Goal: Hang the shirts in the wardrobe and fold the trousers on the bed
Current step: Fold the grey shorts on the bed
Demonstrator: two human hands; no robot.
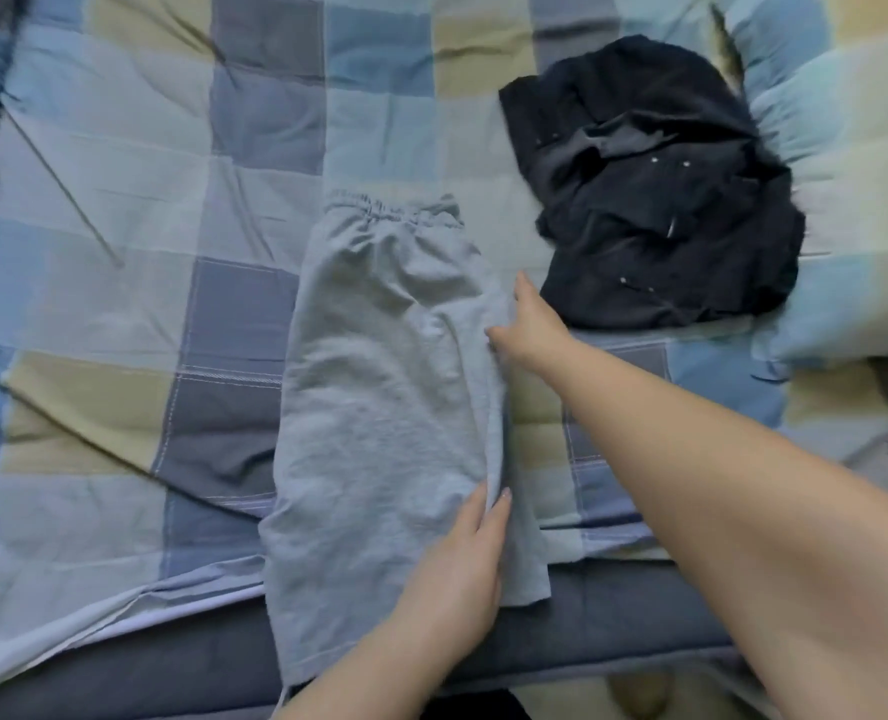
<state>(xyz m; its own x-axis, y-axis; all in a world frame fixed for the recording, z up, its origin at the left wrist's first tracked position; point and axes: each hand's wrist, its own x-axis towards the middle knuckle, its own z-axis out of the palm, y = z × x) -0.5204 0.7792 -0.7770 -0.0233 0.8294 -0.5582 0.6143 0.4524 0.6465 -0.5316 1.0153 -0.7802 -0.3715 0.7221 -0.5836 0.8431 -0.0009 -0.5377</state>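
Head view, L to R: checked quilt [120,200] covering bed; light grey trousers [379,381] laid lengthwise at centre, waistband far end; left hand [457,569] flat w/ straight fingers on lower right edge; right hand [530,324] pinching right edge mid-length; crumpled black shirt [660,200] just beside, upper right.

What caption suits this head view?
Both hands smooth grey trousers lengthwise on a checked quilt, beside a crumpled dark garment.
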